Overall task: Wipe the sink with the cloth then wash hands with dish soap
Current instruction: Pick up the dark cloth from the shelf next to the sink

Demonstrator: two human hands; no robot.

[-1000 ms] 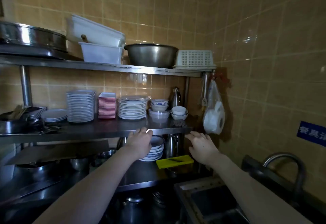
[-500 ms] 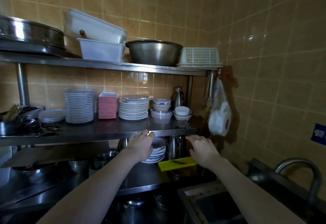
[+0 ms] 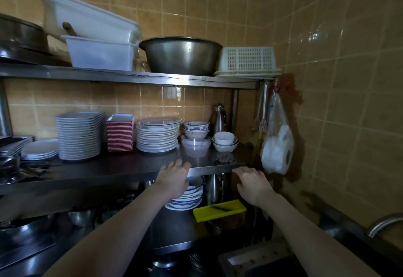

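Cloth (image 3: 225, 157) on mid shelf (image 3: 109, 169), in front of bowls (image 3: 224, 142).

Glazed square wall tiles (image 3: 327, 80): ochre-tan w/ pale grout grid. Top steel shelf (image 3: 130, 76): white plastic rectangular tubs (image 3: 100, 52), dull grey steel round basin (image 3: 181, 56), cream plastic lattice basket (image 3: 248, 58) at R end. Mid steel shelf (image 3: 109, 169): white square plate stack (image 3: 79, 135), red-and-white striped square dish stack (image 3: 120, 133), white round bowls w/ blue pattern (image 3: 196, 126); grey crumpled cloth (image 3: 225, 157) nr front R corner. Bottom steel shelf (image 3: 174, 245): yellow plastic slicer board (image 3: 219, 210), blk blade.
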